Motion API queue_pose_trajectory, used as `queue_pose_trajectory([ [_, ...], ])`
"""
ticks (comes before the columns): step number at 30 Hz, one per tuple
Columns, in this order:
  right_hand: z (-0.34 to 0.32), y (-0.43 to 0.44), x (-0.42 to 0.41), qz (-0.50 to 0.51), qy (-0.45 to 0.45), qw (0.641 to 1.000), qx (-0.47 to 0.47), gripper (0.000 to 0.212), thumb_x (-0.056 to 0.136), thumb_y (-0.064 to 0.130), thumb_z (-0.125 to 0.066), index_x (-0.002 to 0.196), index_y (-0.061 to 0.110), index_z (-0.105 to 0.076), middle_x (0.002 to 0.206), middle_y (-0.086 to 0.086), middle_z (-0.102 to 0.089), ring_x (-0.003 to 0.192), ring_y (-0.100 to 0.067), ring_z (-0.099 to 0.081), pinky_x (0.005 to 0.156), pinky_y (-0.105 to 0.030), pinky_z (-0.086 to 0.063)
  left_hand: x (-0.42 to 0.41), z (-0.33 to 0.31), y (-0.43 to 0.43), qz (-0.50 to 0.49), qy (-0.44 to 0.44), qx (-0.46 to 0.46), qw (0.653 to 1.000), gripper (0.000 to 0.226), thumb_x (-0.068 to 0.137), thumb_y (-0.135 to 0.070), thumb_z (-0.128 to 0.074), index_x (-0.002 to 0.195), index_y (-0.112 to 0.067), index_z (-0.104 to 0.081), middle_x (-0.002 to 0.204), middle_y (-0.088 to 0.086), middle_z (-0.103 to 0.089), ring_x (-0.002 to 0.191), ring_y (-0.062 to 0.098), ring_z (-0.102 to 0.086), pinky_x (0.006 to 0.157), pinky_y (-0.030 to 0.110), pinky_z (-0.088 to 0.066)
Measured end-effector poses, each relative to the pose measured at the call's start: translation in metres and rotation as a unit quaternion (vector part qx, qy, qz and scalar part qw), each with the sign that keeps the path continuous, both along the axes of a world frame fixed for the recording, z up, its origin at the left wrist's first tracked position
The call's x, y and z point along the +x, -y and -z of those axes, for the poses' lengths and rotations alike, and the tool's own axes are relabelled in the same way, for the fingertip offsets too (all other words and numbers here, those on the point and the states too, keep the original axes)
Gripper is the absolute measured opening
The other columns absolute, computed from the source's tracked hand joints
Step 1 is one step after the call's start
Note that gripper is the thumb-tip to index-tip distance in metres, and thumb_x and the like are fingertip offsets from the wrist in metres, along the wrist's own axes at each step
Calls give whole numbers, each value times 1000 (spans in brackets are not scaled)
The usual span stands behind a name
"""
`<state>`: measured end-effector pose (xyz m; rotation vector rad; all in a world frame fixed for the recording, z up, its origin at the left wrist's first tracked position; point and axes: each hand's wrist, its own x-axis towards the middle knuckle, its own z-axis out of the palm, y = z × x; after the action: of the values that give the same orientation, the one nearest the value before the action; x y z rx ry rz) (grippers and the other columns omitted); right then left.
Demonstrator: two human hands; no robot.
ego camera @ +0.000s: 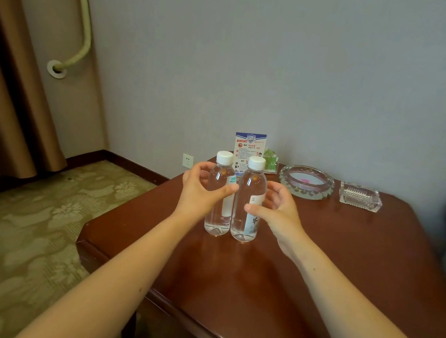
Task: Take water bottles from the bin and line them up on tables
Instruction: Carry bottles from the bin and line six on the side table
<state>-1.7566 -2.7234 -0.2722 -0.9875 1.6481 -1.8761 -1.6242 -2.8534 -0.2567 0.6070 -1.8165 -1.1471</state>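
We see left bottle [216, 222] and right bottle [252, 182], clear, white-capped, upright side by side on the table [345, 248]; our left grip [200, 191] curls loosely round the left bottle; right grip [277, 212] round the right.

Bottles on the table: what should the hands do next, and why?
Probably ease the left hand and right hand away: they curl loosely round the left bottle and right bottle, which already stand upright, side by side on the table. Whether they touch is unclear.
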Motion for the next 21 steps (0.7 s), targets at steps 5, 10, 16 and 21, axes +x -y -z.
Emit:
queue_pose_trajectory([
  [5, -1, 0, -2, -16, -21, 999, 27, 62, 74, -4, -79, 124, 25, -56, 114, 4, -73, 109, -13, -67, 94, -34, -53, -4, -3, 4, -8, 22, 4, 1000, 54, 71, -42, -82, 113, -37, -49, 124, 2, -52, 107, 13, -56, 93, 37, -53],
  [10, 2, 3, 1, 26, -36, 999, 17, 66, 70, 1, -84, 126, 22, -56, 118, 5, -70, 109, -11, -66, 92, -32, -54, 4, -7, 10, 26, 61, -1, 998, 61, 89, -33, -68, 144, -25, -42, 145, -4, -45, 134, 13, -40, 102, 26, -34],
  [16, 0, 6, 5, 36, -52, 998, 24, 68, 70, 2, -85, 126, 22, -53, 119, 5, -67, 109, -10, -64, 86, -27, -52, 7, -6, 10, 34, 34, 38, 998, 67, 84, -37, -73, 141, -27, -40, 141, -7, -47, 127, 9, -44, 103, 30, -39],
  [21, -1, -1, 3, 10, -53, 998, 41, 71, 72, -8, -79, 131, 21, -52, 119, 5, -69, 110, -8, -65, 85, -24, -53, -1, -5, 8, -21, 44, 47, 998, 65, 75, -40, -80, 126, -25, -42, 133, 2, -48, 118, 17, -51, 99, 34, -47],
])
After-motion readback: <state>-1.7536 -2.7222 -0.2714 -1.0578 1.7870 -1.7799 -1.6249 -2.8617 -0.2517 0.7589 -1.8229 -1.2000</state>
